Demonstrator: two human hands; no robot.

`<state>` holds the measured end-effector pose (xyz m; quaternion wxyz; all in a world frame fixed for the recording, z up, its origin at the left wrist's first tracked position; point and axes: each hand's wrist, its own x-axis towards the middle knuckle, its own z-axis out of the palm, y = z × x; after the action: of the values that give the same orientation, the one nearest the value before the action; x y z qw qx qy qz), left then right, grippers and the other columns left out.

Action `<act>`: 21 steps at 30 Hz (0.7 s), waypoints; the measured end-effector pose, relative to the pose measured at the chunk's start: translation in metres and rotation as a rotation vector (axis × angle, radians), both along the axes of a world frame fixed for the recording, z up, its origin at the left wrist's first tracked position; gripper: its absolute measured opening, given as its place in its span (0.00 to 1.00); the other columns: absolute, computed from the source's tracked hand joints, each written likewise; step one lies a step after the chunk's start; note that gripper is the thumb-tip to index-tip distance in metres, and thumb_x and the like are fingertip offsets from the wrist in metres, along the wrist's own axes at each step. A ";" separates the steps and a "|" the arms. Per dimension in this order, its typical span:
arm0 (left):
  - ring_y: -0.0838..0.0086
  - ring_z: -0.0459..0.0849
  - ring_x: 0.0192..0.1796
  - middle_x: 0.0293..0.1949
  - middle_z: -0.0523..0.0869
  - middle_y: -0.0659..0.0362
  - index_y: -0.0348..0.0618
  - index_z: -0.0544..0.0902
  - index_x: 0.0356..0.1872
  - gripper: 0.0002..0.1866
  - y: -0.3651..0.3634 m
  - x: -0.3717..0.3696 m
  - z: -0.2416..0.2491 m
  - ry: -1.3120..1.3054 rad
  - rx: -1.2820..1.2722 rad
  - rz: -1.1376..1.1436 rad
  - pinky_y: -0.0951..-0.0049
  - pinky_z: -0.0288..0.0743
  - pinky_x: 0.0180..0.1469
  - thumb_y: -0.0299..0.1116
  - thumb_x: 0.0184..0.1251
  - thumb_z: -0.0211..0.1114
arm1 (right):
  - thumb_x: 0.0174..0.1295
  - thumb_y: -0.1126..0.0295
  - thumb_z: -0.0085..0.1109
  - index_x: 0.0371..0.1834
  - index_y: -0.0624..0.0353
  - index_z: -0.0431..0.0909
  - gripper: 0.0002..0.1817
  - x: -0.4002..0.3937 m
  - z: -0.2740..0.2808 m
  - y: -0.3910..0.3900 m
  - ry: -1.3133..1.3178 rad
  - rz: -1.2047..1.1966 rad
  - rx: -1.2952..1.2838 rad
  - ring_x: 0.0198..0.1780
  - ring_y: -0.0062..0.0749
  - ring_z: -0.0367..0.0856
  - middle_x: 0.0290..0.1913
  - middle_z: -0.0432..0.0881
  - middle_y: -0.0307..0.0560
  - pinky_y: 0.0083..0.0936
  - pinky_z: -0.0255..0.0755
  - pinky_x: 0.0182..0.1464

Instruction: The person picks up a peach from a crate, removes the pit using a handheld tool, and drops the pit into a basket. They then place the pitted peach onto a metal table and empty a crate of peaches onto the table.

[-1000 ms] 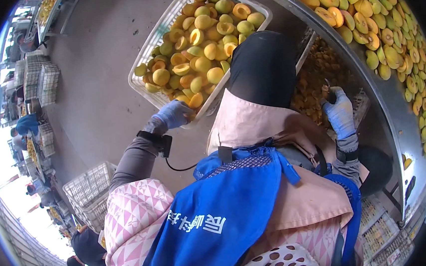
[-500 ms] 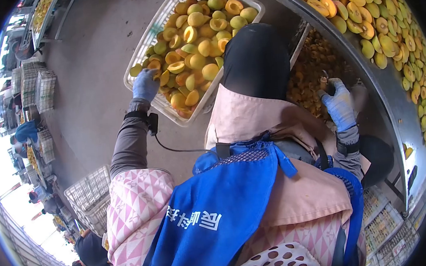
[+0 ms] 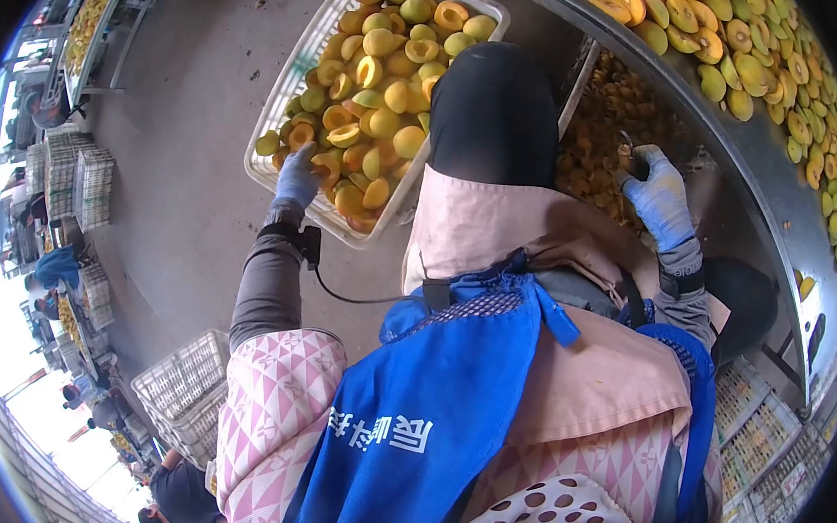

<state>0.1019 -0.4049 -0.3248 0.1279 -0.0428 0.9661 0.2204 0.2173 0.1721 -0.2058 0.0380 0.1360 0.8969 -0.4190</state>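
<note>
My left hand (image 3: 297, 180), in a pale blue-grey glove, is at the near left rim of a white plastic crate (image 3: 333, 231). Its fingers reach over the rim, partly stretched out against the peach halves (image 3: 383, 122) heaped inside; no fruit shows clearly in its grasp. At right, my gloved right hand (image 3: 662, 198) is closed around a small pitting tool (image 3: 624, 141) with a bright curved metal end. Below that hand lies a heap of brownish-orange pits and scraps (image 3: 607, 163), partly hidden by my knee and the table edge.
A metal table (image 3: 713, 130) heaped with peach halves (image 3: 766, 57) curves along my right side. Stacked white crates (image 3: 187, 383) stand on the floor at left, more crates (image 3: 761, 431) at lower right. People (image 3: 176, 492) sit farther off at left.
My left hand has drawn back slightly towards me and right along the crate rim. My right hand has shifted a little left, still holding the tool. The view has turned slightly.
</note>
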 end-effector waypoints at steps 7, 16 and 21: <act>0.53 0.81 0.55 0.52 0.79 0.50 0.50 0.78 0.53 0.27 0.027 0.013 0.030 0.024 -0.321 -0.229 0.58 0.76 0.57 0.33 0.49 0.75 | 0.57 0.74 0.67 0.46 0.64 0.78 0.15 0.005 0.007 0.005 0.047 0.012 0.044 0.38 0.29 0.82 0.37 0.84 0.48 0.26 0.75 0.45; 0.53 0.81 0.50 0.41 0.83 0.48 0.42 0.82 0.47 0.19 0.056 0.052 0.057 -0.006 -0.557 -0.367 0.58 0.78 0.51 0.41 0.57 0.68 | 0.57 0.72 0.68 0.44 0.63 0.78 0.14 0.010 0.009 0.006 0.064 -0.011 -0.025 0.37 0.26 0.80 0.37 0.84 0.46 0.25 0.75 0.45; 0.51 0.84 0.41 0.33 0.87 0.47 0.43 0.89 0.36 0.26 0.040 0.032 0.047 -0.351 -0.419 -0.620 0.58 0.78 0.47 0.58 0.52 0.72 | 0.57 0.72 0.68 0.45 0.64 0.79 0.14 0.014 0.009 0.007 0.090 -0.002 -0.040 0.36 0.26 0.80 0.36 0.84 0.46 0.25 0.75 0.44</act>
<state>0.1344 -0.3646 -0.2778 0.3393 0.1880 0.9208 -0.0405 0.2311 0.1791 -0.1968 -0.0003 0.1172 0.8890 -0.4427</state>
